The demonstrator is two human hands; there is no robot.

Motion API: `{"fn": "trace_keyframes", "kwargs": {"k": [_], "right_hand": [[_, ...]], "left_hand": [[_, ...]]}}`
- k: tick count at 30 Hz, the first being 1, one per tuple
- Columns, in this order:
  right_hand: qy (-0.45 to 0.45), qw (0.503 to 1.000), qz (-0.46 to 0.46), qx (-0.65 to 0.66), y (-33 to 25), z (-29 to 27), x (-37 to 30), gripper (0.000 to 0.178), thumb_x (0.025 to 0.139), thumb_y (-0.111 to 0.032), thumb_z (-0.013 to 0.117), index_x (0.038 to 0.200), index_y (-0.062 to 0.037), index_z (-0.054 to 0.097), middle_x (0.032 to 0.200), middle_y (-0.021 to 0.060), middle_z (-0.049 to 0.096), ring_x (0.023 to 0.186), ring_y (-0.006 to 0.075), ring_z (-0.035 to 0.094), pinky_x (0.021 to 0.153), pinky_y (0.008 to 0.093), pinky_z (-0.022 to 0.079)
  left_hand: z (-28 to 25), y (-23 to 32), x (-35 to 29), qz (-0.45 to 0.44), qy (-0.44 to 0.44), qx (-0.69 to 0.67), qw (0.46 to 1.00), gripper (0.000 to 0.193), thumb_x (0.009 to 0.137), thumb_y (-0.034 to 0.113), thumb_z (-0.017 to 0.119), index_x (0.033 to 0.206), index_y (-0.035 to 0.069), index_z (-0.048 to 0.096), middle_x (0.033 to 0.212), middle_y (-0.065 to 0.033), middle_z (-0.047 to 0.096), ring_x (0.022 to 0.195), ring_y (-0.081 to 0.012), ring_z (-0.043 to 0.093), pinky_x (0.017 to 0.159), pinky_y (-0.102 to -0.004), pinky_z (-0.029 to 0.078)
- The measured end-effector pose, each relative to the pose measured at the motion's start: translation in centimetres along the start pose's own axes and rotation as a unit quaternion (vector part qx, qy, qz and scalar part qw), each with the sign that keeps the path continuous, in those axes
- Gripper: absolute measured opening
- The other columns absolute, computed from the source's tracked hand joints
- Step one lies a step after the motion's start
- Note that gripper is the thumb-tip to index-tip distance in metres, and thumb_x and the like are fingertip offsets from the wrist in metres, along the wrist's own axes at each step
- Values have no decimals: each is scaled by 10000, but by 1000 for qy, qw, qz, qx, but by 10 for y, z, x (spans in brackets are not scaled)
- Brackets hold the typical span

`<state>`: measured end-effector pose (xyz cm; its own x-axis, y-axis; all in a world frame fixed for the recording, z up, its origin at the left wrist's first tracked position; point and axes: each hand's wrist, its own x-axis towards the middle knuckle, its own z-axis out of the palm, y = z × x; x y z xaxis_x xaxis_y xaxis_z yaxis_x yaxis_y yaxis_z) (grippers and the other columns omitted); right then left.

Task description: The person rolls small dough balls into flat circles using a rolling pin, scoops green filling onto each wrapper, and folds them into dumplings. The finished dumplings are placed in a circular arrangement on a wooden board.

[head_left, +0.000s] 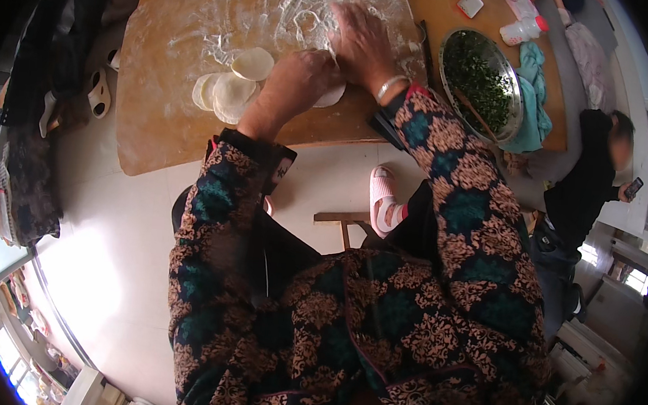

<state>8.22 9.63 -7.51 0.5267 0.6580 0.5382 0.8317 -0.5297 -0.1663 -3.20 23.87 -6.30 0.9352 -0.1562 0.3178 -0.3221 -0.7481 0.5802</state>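
- Right hand (363,42) is pressing flat, open, on the floured board (155,121).
- Left hand (299,79) is curling over a dough round (332,96); grip unclear.
- 4 finished wrappers (234,89) are lying near the board's front edge: probably soft, thin, tearable, best lifted by their rims.

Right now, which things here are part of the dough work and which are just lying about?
In use: left hand and right hand pressing dough on the floured board; stack of dough rounds; metal bowl of chopped greens.

Lying about: teal cloth; white bottle; slipper on the floor.

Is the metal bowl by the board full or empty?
Partly full: chopped green filling covers the metal bowl's bottom, a wooden stick lying in it.
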Motion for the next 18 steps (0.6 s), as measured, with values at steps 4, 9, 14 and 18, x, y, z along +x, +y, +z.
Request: {"fn": "trace_keyframes", "kwargs": {"k": [4, 9, 14, 18], "right_hand": [[-95, 995, -17, -23, -5, -43, -65, 496, 961, -290, 601, 1405, -88, 507, 1389, 161, 515, 1332, 336, 467, 1071, 485, 386], [-112, 993, -34, -30, -4, -48, -76, 510, 983, -323, 579, 1431, -101, 481, 1402, 160, 507, 1364, 337, 441, 1098, 515, 344], [-48, 998, 16, -36, -6, 9, -1, 550, 967, -310, 568, 1464, -115, 433, 1395, 154, 516, 1371, 334, 435, 1091, 553, 328], [-67, 997, 33, 15, -7, -1, -12, 509, 964, -290, 567, 1423, -99, 460, 1335, 145, 542, 1314, 327, 468, 1056, 518, 351]], "left_hand": [[2, -9, -4, -118, 21, -73, 990, 200, 882, 187, 642, 958, 17, 716, 891, -180, 724, 852, -380, 696, 744, -445, 550], [-14, -11, -19, -236, -51, -169, 956, 239, 865, 155, 622, 1035, 12, 710, 939, -205, 733, 888, -374, 708, 782, -428, 561], [-13, -3, -14, 13, -36, 111, 993, 293, 892, 278, 682, 1073, 47, 700, 969, -147, 727, 908, -327, 699, 820, -402, 555], [-9, 1, -9, -198, -42, 67, 977, 276, 901, 309, 658, 1014, 61, 699, 997, -169, 720, 965, -380, 675, 831, -468, 535]]}}
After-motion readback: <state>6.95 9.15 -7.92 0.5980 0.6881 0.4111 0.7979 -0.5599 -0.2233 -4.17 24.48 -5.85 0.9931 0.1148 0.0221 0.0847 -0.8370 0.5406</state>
